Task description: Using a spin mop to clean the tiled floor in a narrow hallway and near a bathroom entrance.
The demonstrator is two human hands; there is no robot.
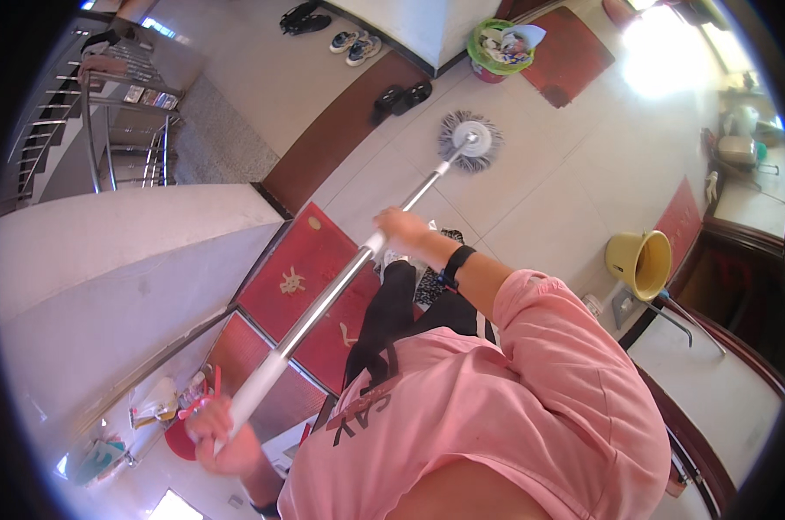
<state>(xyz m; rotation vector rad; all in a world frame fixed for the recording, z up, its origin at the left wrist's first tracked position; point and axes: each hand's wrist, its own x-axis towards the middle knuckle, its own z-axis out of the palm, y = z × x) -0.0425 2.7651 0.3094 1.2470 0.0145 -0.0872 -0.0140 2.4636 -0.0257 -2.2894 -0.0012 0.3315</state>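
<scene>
A round spin mop with a grey-and-white string head (471,140) rests on the tiled floor ahead of me. Its metal pole runs diagonally down to the lower left of the view. My right hand (402,231) is closed around the pole near a white collar at mid-length. Down at the lower left, my left hand (226,435) grips the white sleeve at the pole's upper end; that hand is slightly blurred. The mop head lies between a pair of black shoes (402,99) and the open tiles.
A bin with a green liner (501,55) stands beside a red mat (568,58). At the right is a yellow bucket (639,260). Near my feet lies a red patterned mat (301,276). A white wall (132,247) and metal stair railing (132,101) are at the left.
</scene>
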